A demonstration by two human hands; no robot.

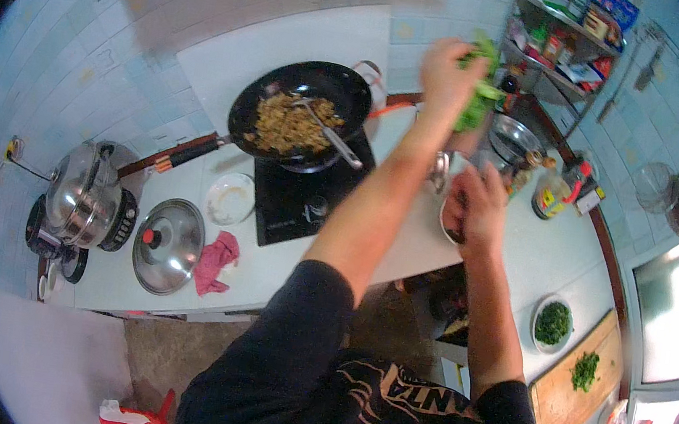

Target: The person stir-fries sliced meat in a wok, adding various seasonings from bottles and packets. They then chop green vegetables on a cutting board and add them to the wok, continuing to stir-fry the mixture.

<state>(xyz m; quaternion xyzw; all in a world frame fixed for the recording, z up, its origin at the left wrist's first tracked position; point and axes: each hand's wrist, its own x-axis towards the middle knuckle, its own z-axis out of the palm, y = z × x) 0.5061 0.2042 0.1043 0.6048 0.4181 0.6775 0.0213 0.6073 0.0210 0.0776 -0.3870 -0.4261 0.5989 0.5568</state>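
Observation:
Raised near the tiled wall, my left hand grips a bunch of green leafy vegetable. Below it, my right hand is closed on what looks like a knife; its greyish blade points up towards the greens and is blurred. A white bowl shows partly behind my right hand, its contents mostly hidden. To the left, a black wok stands on a black induction cooker. It holds browned, chopped food with a metal spatula resting in it.
Left lie a steel lid, a white plate, a pink cloth and a steel steamer pot. Right are a metal basin, a sauce bottle, a bowl of chopped greens and a wooden cutting board. A rack fills the corner.

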